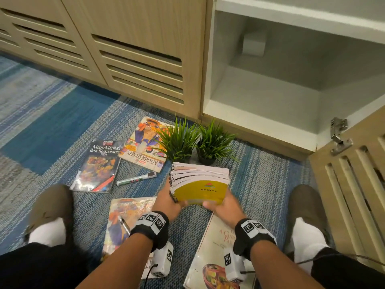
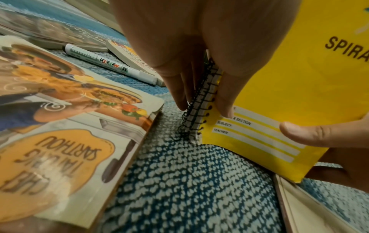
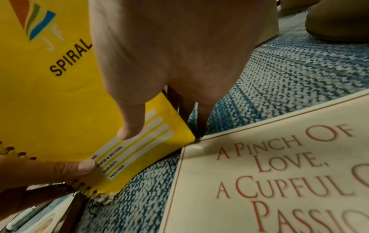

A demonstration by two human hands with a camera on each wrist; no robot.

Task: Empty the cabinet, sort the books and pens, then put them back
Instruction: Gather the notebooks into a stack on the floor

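Note:
Both hands hold a stack of spiral notebooks (image 1: 200,180) upright just above the carpet, a yellow "SPIRAL" cover (image 2: 289,82) facing me. My left hand (image 1: 168,202) grips the wire-bound side, thumb on the cover and fingers behind. My right hand (image 1: 221,207) grips the other lower corner, thumb on the label (image 3: 127,130). Around them on the carpet lie a restaurant guide (image 1: 98,165), a kitchen-secrets cookbook (image 1: 145,144), a colourful cookbook (image 1: 125,222) with a pen (image 1: 124,225) on it, a cream cookbook (image 3: 279,181) and a white marker (image 1: 135,179).
The open cabinet (image 1: 270,90) stands empty ahead on the right, its slatted door (image 1: 354,195) swung out beside my right foot. Two small potted plants (image 1: 193,142) stand on the carpet before it. My feet (image 1: 52,207) flank the books.

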